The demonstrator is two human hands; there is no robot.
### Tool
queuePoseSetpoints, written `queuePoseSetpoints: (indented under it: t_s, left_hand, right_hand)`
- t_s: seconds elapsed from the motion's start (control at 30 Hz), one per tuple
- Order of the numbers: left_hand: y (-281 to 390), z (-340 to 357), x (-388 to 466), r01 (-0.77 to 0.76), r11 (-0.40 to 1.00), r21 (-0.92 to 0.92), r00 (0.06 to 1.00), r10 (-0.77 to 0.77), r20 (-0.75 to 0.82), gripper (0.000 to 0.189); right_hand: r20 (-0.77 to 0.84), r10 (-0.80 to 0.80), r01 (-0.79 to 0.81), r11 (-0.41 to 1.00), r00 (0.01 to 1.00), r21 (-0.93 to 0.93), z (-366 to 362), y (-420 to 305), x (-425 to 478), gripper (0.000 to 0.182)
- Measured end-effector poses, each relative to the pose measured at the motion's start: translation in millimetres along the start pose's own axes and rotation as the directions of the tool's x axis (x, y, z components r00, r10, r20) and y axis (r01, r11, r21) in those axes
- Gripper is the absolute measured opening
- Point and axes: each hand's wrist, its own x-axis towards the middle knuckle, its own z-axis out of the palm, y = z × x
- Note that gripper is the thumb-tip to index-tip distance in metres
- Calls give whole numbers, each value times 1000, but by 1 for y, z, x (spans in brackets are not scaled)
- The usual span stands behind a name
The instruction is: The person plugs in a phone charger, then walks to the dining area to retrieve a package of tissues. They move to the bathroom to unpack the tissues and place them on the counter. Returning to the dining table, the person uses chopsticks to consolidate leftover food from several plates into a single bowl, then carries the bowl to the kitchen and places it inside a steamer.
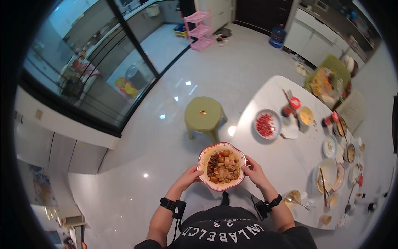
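Note:
A white bowl with a scalloped red rim [202, 182] is held level in front of my body, above the floor beside the table. It contains cooked food [226, 166]: sliced pieces, round brown balls and a dark scored strip. My left hand [190, 176] grips the left side of the rim, its thumb on top. On the opposite side my right hand [253, 171] grips the bowl in the same way, with the fingers underneath mostly hidden. Each wrist wears a black strapped device.
A white table [248, 149] at right bears a bowl of red pieces [265, 125], red-lidded jars, a large bowl with chopsticks [324, 186] and several other dishes. A green plastic stool [203, 116] stands ahead. Glass sliding doors [102, 62] lie left; a pink rack [200, 32] stands farther off.

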Motion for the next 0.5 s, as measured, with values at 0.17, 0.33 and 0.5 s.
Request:
queuePoseSetpoints:
  t_s: [0.17,0.33,0.5]
  left_hand:
    - [5,-111,-24,-146,985,-94,978,129,-166,28]
    - [22,-243,-30,-271,960,-76,929,240,-281,27]
    - [100,-334,-44,-299,895,-332,926,188,-326,29]
  right_hand:
    - [198,-59,89,985,978,-147,106,-27,88,53]
    - [279,-20,87,969,960,-231,230,-74,173,56]
    - [316,-39,141,941,948,-306,322,-133,258,54]
